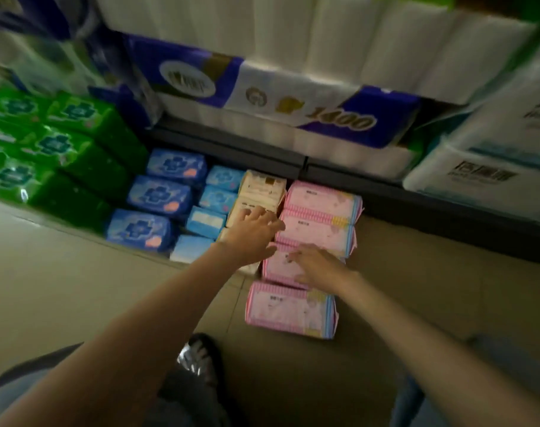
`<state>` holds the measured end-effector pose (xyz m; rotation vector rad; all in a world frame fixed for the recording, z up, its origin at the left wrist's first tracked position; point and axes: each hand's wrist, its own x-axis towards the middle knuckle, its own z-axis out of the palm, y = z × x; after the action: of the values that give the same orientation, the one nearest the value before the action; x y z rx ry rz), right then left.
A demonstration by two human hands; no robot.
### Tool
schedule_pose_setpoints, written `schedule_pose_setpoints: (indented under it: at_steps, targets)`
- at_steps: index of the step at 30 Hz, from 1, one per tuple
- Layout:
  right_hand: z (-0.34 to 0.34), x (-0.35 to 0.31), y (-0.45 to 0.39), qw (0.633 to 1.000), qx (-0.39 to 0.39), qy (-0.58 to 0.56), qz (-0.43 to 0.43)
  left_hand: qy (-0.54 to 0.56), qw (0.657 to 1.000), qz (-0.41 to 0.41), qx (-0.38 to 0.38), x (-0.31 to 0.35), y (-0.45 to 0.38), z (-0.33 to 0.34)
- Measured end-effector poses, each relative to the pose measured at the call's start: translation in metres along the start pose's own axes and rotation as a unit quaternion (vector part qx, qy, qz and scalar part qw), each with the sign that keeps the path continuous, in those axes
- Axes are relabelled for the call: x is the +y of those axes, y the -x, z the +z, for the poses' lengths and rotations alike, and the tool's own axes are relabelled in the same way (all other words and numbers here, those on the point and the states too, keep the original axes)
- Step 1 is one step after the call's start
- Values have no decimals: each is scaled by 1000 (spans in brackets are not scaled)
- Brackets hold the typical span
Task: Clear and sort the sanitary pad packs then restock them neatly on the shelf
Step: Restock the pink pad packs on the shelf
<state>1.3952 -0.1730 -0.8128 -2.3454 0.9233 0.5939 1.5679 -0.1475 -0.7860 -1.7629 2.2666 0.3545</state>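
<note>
Head view looks down on packs of sanitary pads lined up in columns on the tiled floor [416, 288] before a dark shelf base [385, 192]. The left hand [251, 234] reaches forward with fingers spread and fairly straight, its fingertips resting on the cream packs [259, 192]; it grips nothing. The right hand [316, 266] lies flat, fingers loosely extended, on the third of four pink packs [321, 208] that run toward the person, the nearest pink pack [291, 309] sitting slightly apart. Left of the cream column stand light blue packs [219, 195], then dark blue packs [160, 195], then green packs [62, 143]. Toilet-roll bundles [293, 97] are stacked above the shelf base. A sandalled foot [197, 359] shows below.
</note>
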Motion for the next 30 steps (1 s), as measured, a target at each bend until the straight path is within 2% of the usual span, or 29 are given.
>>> schedule_pose_setpoints:
  at_steps: [4, 7, 9, 11, 13, 17, 22, 24, 26, 30]
  targets:
    - [60, -10, 3, 995, -48, 60, -59, -29, 993, 27, -112, 24, 21, 37]
    - [95, -21, 3, 980, -6, 195, -47, -29, 985, -2, -173, 25, 43, 56]
    - [106, -30, 2, 969, 29, 242, -34, -16, 981, -26, -191, 19, 54, 57]
    - [108, -33, -3, 972, 53, 225, -29, 13, 978, -58, -202, 10, 60, 54]
    - [94, -35, -5, 987, 49, 147, -36, 59, 970, -87, -217, 1, 62, 43]
    - [8, -43, -3, 997, -13, -32, -70, 97, 962, -75, -244, -9, 53, 5]
    - [-135, -51, 9, 989, 7, -58, -139, 53, 977, -81, -191, -37, 28, -91]
    - [-184, -57, 24, 987, 47, -61, -143, 92, 975, -100, -178, -52, 27, -153]
    - [-226, -66, 45, 980, 127, -41, -150, 137, 972, -113, -154, -74, 37, -216]
    - [-302, -92, 104, 934, 317, 79, -145, 258, 956, -136, -25, -110, 75, -326]
